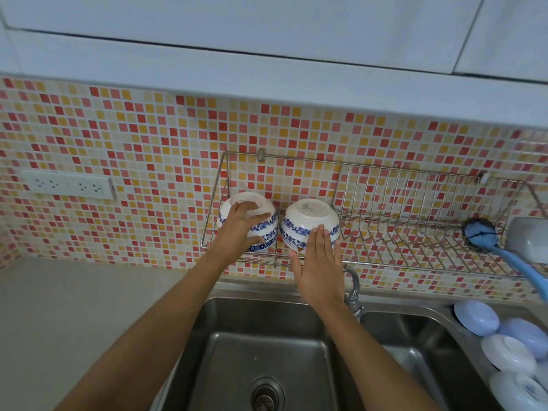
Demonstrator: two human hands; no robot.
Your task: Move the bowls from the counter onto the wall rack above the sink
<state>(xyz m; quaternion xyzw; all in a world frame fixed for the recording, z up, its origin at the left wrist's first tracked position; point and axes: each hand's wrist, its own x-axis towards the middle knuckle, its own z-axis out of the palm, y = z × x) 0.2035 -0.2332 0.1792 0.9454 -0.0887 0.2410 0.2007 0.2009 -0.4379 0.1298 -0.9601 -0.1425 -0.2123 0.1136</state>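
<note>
Two white bowls with blue flower bands sit upside down at the left end of the wire wall rack (415, 232). My left hand (237, 229) grips the left bowl (264, 212) from its front and top; a second rim shows under that bowl, so it looks stacked on another. My right hand (318, 262) is flat with fingers apart, its fingertips touching the lower front of the right bowl (308, 218). Both bowls rest side by side, nearly touching.
A steel double sink (267, 351) lies below the rack, with the tap (353, 289) behind my right wrist. A blue brush (486, 235) hangs at the rack's right end. Several pale lids or plates (504, 342) stand right of the sink. Grey counter (74, 307) at left.
</note>
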